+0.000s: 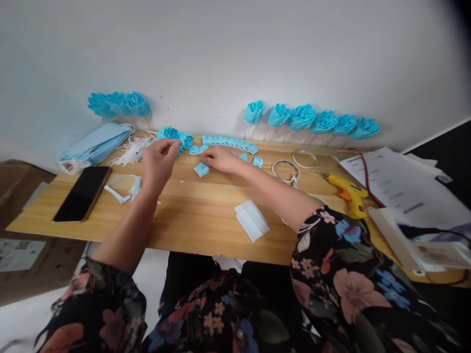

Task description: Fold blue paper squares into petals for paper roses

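Note:
My left hand [161, 159] is raised over the table in a pinch, close to the blue flower heads [172, 135]; what sits between its fingertips, if anything, is too small to make out. My right hand [221, 159] reaches in with fingers pressed together, right at a small folded blue piece [201, 169] and next to a folded blue strip [198, 149]. Whatever its fingertips grip is hidden. Behind that hand lies a row of overlapping folded blue pieces [230, 142]. More folded pieces [258, 162] rest to its right.
Finished blue flowers [301, 116] lean on the wall. At left are face masks [95, 144], white ear loops [134, 149], cut strips [123, 193] and a phone [83, 193]. A white sheet [252, 220], tape rings [286, 170], a yellow glue gun [348, 193] and papers [405, 186] lie rightward.

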A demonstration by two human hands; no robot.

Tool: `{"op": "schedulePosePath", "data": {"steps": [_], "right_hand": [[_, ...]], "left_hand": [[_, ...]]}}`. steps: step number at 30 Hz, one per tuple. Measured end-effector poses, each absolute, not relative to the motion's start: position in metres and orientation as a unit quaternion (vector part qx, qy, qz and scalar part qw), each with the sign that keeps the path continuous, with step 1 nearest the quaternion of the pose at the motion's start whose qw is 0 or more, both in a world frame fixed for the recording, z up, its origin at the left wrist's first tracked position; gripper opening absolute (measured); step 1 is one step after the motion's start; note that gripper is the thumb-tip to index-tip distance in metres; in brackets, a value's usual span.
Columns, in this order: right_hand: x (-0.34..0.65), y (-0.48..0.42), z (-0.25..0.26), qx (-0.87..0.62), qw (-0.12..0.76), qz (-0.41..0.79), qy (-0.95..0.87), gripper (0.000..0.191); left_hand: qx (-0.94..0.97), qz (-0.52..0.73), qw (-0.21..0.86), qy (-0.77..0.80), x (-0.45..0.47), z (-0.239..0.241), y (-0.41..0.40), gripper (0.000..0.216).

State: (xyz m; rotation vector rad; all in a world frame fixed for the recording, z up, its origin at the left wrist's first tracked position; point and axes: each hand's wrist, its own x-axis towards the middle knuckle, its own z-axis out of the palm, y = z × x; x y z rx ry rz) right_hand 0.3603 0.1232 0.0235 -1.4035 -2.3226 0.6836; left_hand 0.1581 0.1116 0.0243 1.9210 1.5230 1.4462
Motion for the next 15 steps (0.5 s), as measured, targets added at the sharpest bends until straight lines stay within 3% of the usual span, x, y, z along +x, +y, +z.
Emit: {"op": "schedulePosePath", "data": {"steps": [6,10,15], "right_hand": [[0.343,0.133,0.032,-0.532,0.089,0.137,-0.831,0.034],[0.368,0.115,0.050,-0.518,0.156,0.089,-0.836,0.036],[0.428,0.070,0.070,-0.535,0.264,0.118,-0.794,0.036]], "left_hand": [[0.686,0.482,0.145,0.525,0.152,0.018,0.111,0.019],[0.773,0.355,0.113,0.514,0.140,0.021,0.098,0.021],[0.853,0.171,0.017,0.493,0.137,0.005,0.081,0.025]]}}
